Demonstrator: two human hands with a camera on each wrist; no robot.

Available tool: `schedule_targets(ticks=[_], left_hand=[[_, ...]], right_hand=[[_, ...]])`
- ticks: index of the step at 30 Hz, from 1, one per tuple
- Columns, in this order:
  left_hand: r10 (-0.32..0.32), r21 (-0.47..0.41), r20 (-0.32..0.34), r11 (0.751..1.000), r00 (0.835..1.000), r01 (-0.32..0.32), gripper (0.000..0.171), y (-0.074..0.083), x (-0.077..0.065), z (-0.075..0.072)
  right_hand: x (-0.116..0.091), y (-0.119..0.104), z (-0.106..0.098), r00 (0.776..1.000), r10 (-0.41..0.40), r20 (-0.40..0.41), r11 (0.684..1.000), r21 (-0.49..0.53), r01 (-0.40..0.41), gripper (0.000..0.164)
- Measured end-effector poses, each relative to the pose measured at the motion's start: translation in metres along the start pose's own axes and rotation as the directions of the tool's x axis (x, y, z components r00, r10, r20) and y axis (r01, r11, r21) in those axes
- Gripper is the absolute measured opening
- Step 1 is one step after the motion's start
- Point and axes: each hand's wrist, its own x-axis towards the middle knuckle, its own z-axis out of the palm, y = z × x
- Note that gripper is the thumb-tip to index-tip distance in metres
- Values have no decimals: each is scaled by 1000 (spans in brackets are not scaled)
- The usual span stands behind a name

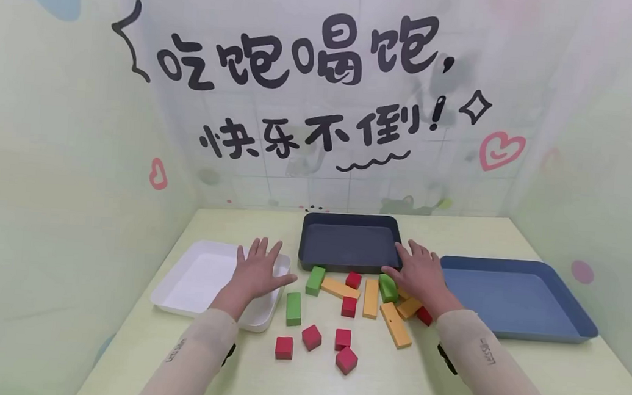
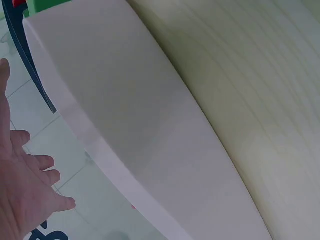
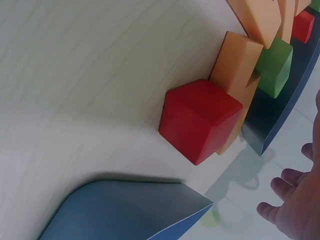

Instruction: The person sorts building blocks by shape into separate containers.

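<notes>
From the near side of the bench (image 1: 291, 391), the two pale sleeves (image 1: 494, 363) of a person reached in. Before them, around the middle of the bench, four red blocks (image 1: 311, 338) lay, two of these very close together. A little farther stood one green block (image 1: 294, 309), just beside the white tray (image 1: 176, 311), and to the right an orange block (image 1: 395, 330) lay slantwise. Beyond came a mixed group of orange, red and green blocks (image 1: 371, 299), spread toward the dark tray.

The left hand (image 1: 255, 274) hung above the white tray, which lay near the left edge of the bench. Its fingers were spread wide and it had hold of nothing. The right hand (image 1: 422, 275) was also widely spread, with nothing in its hold, above the right end of the mixed group. The blue tray (image 1: 510, 333) lay along the right edge. Farther away, the dark tray (image 1: 351, 268) lay at the middle of the far edge, and behind rose a wall (image 1: 294, 190) with big black characters.
</notes>
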Motion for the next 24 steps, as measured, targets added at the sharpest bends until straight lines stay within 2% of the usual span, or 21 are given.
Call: schedule_targets(ticks=[13,24], left_hand=[[5,4,-1,1000,1000,-5,94,-3,-4,-3],[23,17,31,1000,999,-23,87,3,-11,-8]], right_hand=[[-3,0,-6,1000,-2,16,999,36,1,73],[-7,16,-5,999,11,31,994,110,-15,68]])
